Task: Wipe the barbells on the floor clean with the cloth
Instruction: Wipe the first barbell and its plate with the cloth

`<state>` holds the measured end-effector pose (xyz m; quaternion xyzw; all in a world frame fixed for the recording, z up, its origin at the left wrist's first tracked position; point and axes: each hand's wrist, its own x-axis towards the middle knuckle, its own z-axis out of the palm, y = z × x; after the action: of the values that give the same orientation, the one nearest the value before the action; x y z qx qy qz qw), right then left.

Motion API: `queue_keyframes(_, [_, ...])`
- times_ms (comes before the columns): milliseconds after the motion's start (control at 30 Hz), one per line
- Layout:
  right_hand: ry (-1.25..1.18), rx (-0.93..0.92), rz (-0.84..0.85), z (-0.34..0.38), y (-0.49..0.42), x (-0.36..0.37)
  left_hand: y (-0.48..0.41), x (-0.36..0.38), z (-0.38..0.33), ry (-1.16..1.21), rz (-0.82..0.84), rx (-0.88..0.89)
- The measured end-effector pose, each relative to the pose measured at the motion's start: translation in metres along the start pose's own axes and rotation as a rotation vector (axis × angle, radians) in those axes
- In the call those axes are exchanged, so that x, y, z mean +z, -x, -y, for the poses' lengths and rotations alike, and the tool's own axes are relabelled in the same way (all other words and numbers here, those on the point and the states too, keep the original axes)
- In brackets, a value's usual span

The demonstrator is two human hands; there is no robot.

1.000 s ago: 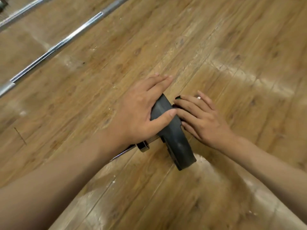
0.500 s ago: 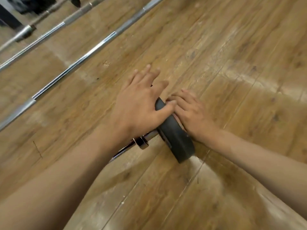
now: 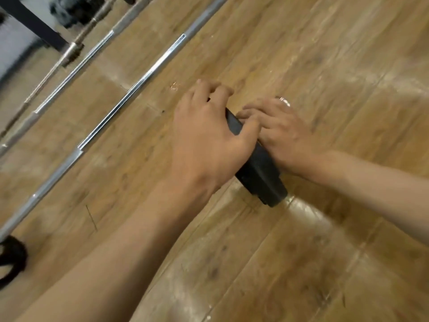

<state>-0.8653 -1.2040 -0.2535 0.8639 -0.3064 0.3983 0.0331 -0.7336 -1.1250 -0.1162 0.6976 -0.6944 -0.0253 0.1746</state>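
Gripping done from both sides of black plate: left hand curled over rim, right hand wrapped on far face. Chrome bars laid left of plate. Wiping seemingly not started; cloth not seen, probably needs fetching next.

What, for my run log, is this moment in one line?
left hand: grips black weight plate | right hand: holds plate's other side | cloth: not visible | bars: on floor
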Motion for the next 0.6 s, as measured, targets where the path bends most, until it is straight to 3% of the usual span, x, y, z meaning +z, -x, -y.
queue_keyframes(100, [0.029, -0.157, 0.044, -0.018, -0.006, 0.0, -0.017, 0.003, 0.012, 0.097, 0.002, -0.06])
queue_keyframes(233, [0.054, 0.112, 0.005, -0.02, -0.019, 0.009, -0.039, -0.002, 0.024, 0.118, 0.064, -0.114])
queue_keyframes(367, [0.041, -0.244, 0.104, -0.032, -0.007, 0.002, -0.029, 0.002, 0.024, 0.117, 0.021, -0.098])
queue_keyframes(500, [0.032, -0.046, 0.117, -0.019, -0.009, -0.009, -0.006, 0.009, 0.0, 0.108, -0.018, -0.096])
queue_keyframes(600, [-0.012, -0.161, 0.201, -0.007, 0.012, -0.028, 0.03, 0.007, -0.022, 0.115, 0.002, 0.013])
